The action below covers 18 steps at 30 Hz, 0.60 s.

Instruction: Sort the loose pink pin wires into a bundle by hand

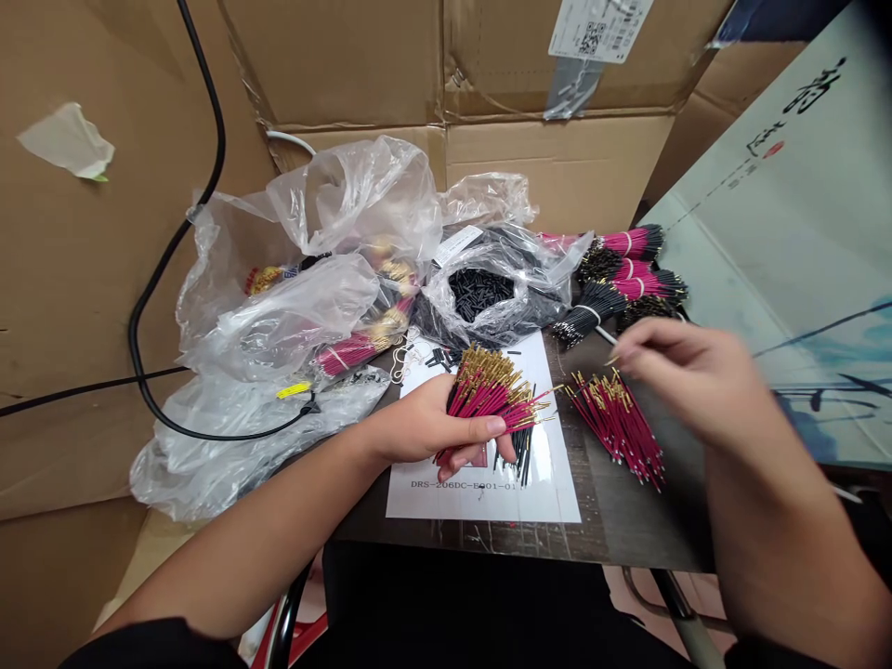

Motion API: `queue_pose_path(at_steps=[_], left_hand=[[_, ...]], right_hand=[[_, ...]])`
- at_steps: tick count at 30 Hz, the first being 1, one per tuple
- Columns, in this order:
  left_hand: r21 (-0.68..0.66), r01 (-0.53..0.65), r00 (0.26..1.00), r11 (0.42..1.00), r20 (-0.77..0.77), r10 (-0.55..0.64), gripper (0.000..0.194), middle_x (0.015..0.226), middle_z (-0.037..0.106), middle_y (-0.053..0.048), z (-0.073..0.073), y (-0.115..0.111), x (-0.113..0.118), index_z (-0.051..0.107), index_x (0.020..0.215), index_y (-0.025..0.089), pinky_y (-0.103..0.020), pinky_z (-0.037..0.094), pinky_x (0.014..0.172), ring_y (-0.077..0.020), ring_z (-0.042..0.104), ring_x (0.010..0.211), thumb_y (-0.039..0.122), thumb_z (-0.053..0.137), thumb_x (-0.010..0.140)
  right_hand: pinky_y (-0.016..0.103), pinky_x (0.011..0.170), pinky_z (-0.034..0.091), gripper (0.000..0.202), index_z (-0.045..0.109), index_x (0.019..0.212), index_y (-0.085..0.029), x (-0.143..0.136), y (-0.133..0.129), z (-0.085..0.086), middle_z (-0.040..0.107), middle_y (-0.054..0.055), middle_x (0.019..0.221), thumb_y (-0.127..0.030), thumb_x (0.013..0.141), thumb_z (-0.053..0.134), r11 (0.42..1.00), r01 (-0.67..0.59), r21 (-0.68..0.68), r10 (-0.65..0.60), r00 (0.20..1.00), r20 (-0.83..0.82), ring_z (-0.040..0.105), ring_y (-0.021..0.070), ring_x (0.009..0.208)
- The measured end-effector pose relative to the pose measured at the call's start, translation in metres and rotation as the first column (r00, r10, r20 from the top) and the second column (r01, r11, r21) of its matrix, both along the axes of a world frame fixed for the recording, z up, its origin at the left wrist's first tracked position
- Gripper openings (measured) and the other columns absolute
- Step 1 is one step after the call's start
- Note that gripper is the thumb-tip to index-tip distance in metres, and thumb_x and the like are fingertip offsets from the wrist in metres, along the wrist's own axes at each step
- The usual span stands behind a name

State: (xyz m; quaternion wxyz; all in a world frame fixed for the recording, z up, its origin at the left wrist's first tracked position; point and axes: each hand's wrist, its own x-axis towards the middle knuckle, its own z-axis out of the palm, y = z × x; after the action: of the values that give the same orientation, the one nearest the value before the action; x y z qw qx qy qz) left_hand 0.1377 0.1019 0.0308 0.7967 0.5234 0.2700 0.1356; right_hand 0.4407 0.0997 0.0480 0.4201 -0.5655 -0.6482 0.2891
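My left hand (452,432) is closed around a thick bundle of red wires (491,390) with gold terminals, held over a white printed sheet (425,502). A few wires stick out to the right past the thumb. Black wires (522,455) lie on the sheet, partly hidden by that hand. Slightly blurred, my right hand (669,358) is pinched above the upper end of a loose pile of red wires (627,427), whose gold ends point up and away. A small gold tip shows near its fingertips; whether the fingers hold it I cannot tell.
Behind the sheet stands an open plastic bag of short black sleeves (480,293). Tied wire bundles (627,269) are stacked at the back right. Crumpled clear bags (299,288) and a black cable (139,344) fill the left. Cardboard walls (544,158) and a pale board (787,232) enclose the table.
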Motion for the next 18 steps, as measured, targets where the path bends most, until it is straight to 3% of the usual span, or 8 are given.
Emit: queue_pose_path(at_steps=[2, 7, 11, 14, 18], left_hand=[[-0.003, -0.016, 1.000, 1.000, 0.024, 0.016, 0.039, 0.047, 0.051, 0.004, 0.000, 0.000, -0.001, 0.076, 0.094, 0.009, -0.017, 0.045, 0.038, -0.0066, 0.047, 0.036, 0.047, 0.067, 0.095], [-0.005, -0.053, 0.998, 0.999, 0.045, 0.053, 0.039, 0.051, 0.055, 0.001, 0.000, -0.001, 0.000, 0.077, 0.094, 0.008, -0.017, 0.044, 0.038, -0.0061, 0.047, 0.037, 0.046, 0.068, 0.094], [0.027, -0.060, 0.998, 0.998, 0.036, 0.059, 0.041, 0.048, 0.052, 0.003, 0.000, -0.001, 0.001, 0.076, 0.095, 0.008, -0.018, 0.046, 0.040, -0.0075, 0.049, 0.039, 0.048, 0.066, 0.095], [0.055, -0.088, 0.996, 0.995, -0.006, 0.088, 0.044, 0.046, 0.049, 0.003, -0.003, -0.001, 0.002, 0.076, 0.095, 0.009, -0.018, 0.045, 0.038, -0.0101, 0.052, 0.043, 0.052, 0.067, 0.093], [0.068, -0.096, 0.994, 0.993, -0.046, 0.100, 0.047, 0.047, 0.051, 0.003, -0.005, -0.001, 0.003, 0.076, 0.097, 0.009, -0.018, 0.044, 0.038, -0.0108, 0.054, 0.043, 0.055, 0.067, 0.092]], right_hand=[[0.031, 0.058, 0.044, 0.012, 0.071, 0.074, -0.020, -0.015, -0.001, -0.008, 0.069, 0.002, 0.070, -0.026, 0.085, 0.067, 0.979, -0.173, -0.109, 0.184, 0.977, 0.107, 0.060, 0.0161, 0.063], [0.030, 0.060, 0.044, 0.016, 0.075, 0.083, -0.020, -0.047, -0.002, -0.026, 0.071, 0.003, 0.078, -0.025, 0.091, 0.063, 0.953, -0.285, -0.100, 0.302, 0.909, 0.289, 0.060, 0.0156, 0.065], [0.032, 0.064, 0.047, 0.012, 0.073, 0.094, -0.021, -0.047, -0.006, -0.017, 0.071, 0.005, 0.090, -0.022, 0.094, 0.061, 0.981, -0.179, 0.077, 0.155, 0.956, 0.247, 0.063, 0.0179, 0.074], [0.037, 0.075, 0.052, 0.011, 0.070, 0.094, -0.024, -0.050, -0.014, -0.003, 0.068, 0.007, 0.096, -0.020, 0.095, 0.060, 0.953, -0.110, 0.281, 0.082, 0.991, 0.109, 0.065, 0.0218, 0.088], [0.045, 0.089, 0.053, 0.015, 0.070, 0.100, -0.026, -0.059, -0.022, 0.003, 0.067, 0.008, 0.107, -0.016, 0.088, 0.068, 0.873, -0.291, 0.391, 0.210, 0.948, 0.238, 0.066, 0.0259, 0.099]])
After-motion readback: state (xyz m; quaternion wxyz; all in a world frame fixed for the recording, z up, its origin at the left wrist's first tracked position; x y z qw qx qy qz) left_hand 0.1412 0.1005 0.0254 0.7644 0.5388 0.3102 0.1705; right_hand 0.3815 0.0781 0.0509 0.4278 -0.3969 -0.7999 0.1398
